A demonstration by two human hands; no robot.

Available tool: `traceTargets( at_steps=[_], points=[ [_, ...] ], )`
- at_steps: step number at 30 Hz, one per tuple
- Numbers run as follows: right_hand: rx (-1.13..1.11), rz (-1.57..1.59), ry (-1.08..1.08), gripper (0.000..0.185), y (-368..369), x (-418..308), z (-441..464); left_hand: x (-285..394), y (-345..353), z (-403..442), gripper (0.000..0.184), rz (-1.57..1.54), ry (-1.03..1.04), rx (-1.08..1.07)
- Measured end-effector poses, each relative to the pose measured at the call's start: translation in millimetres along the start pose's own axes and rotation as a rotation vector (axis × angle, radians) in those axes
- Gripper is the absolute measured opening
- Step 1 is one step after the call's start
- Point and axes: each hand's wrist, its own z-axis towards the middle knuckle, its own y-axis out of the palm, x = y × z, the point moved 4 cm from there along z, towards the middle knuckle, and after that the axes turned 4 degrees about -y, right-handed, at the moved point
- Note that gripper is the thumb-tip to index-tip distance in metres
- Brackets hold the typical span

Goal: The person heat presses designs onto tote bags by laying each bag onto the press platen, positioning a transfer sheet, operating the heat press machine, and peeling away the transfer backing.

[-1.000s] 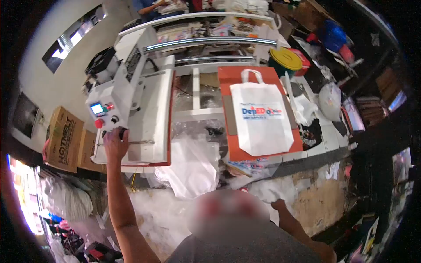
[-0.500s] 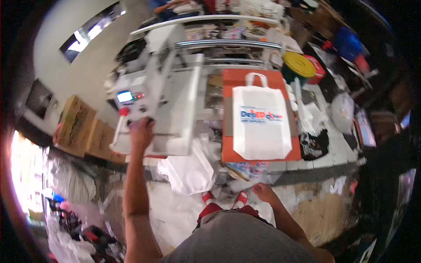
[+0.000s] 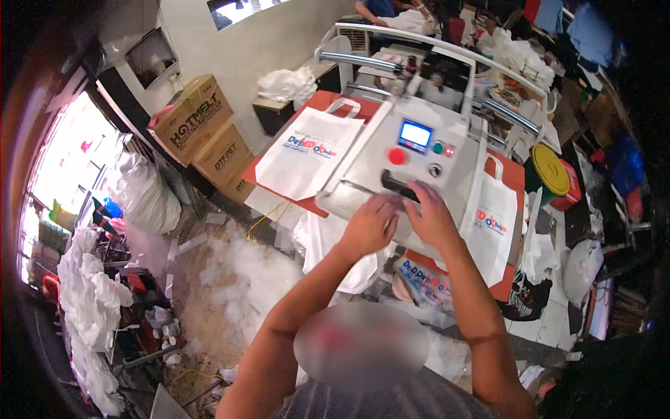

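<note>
A heat press head (image 3: pixel 443 140) with a lit screen, a red button and a black handle (image 3: pixel 399 184) is before me. My right hand (image 3: pixel 429 213) has its fingers over the right end of that handle. Close beside it, my left hand (image 3: pixel 371 222) is bent, its fingers together just below the handle; what they grip, if anything, is hidden. On the left red platen lies a white printed tote bag (image 3: pixel 307 157). Another white tote bag (image 3: pixel 492 220) lies on the right platen, partly covered by the press head.
Cartons (image 3: pixel 192 119) stand along the left wall. A yellow-lidded bucket (image 3: pixel 551 170) is at the right. White bags hang below the press's front edge, near a printed plastic sheet (image 3: pixel 422 283). Another person's arm (image 3: pixel 370 14) shows at the back.
The press head has moved right, from the left platen toward the right one, exposing the left bag and partly covering the right. My right hand has risen to the handle. My view has turned left.
</note>
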Motion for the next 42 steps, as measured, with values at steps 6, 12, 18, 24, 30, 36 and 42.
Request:
traceTargets(
  at_steps=[6, 12, 18, 24, 30, 36, 42],
  points=[
    [0.09, -0.508, 0.148, 0.038, -9.6, 0.5, -30.5, -75.9, -54.1, -225.0, 0.018, 0.04, -0.562, -0.109],
    [0.161, -0.86, 0.329, 0.039, -34.8, 15.7, -55.3, -170.2, -120.1, -593.6, 0.028, 0.131, -1.019, -0.686],
    [0.244, -0.827, 0.37, 0.039, -64.4, 31.7, -82.3, -227.8, -180.1, -739.3, 0.018, 0.153, -0.732, -1.456],
    [0.299, -0.898, 0.382, 0.029, -86.5, 43.8, -100.4, -344.0, -178.3, -644.6, 0.031, 0.299, -0.65, -1.05],
    [0.279, -0.91, 0.394, 0.026, -99.7, 43.9, -105.2, -395.2, -147.9, -524.4, 0.032, -0.162, -1.236, -0.487],
    [0.273, -0.866, 0.493, 0.025, -92.5, 48.0, -106.0, -369.8, -124.9, -434.0, 0.026, -0.065, -0.997, -0.667],
    [0.413, -0.816, 0.528, 0.029, -76.5, 27.9, -90.5, -338.5, -124.9, -294.9, 0.024, -0.134, -0.891, -0.811]
  ],
)
